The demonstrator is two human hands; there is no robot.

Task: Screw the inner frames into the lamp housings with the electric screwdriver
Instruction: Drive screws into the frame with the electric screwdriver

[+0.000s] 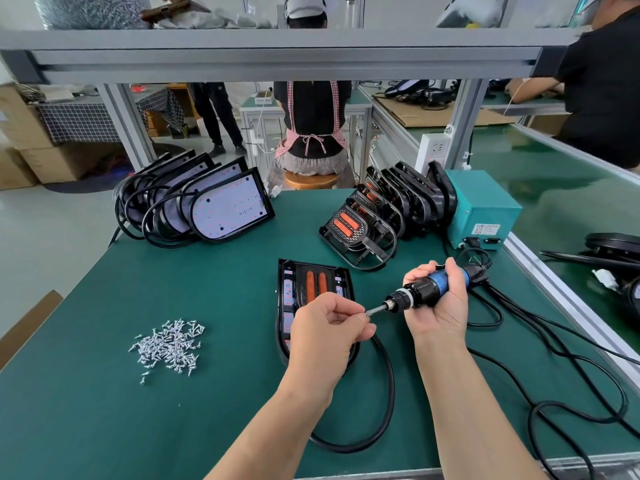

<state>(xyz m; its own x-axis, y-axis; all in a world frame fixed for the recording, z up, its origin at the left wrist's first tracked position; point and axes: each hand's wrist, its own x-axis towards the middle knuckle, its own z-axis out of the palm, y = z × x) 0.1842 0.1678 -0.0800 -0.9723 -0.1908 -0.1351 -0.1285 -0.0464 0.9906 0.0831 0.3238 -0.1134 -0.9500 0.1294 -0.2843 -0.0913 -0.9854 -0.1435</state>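
A: Start at the hands — what are they doing?

B: The left hand (325,327) has its fingers curled and pinches what looks like a small silver screw (365,313) against the bit. The right hand (441,303) is wrapped round the black-and-blue electric screwdriver (420,291), which lies nearly level with its tip pointing to nine o'clock.

A: And the piece in work?

B: It is directly under the left hand. A black D-shaped plastic lamp housing (284,306) lies flat on the green bench mat (104,410), with a black inner frame with two orange strips (317,285) seated in it. The hand hides its lower half, so I cannot tell how many screws are already in.

A: So how far along?

B: A good deal left, I'd judge. This unit is only at the loading-a-screw step. At eleven o'clock leans a stack of black housings with white LED boards (230,206), no frames fitted. At one o'clock a row of black inner frames (367,220) stands beside the teal metal power box (483,206).

A: Screws enough?

B: There is a heap of small silver screws (169,346) at nine o'clock — plenty. I can make out no pile of finished lamps.
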